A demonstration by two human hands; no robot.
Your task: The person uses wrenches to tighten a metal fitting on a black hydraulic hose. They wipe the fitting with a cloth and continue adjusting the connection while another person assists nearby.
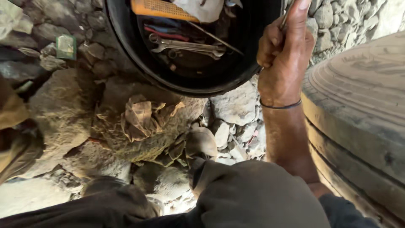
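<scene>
At upper right, the right hand (283, 59) pinches a thin metal rod (286, 19) beside the black tub (126, 55) of spanners (187, 45), so the picking-out step looks underway and calls for a firm grip.

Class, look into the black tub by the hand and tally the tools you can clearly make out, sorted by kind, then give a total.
Inside the black tub, beside the right hand:
Metal spanners: 2
Orange perforated tool: 1
Thin metal rod: 1
Red and blue handles, tool kind unclear: 2
Total: 6
The white cloth hides anything under it.
</scene>
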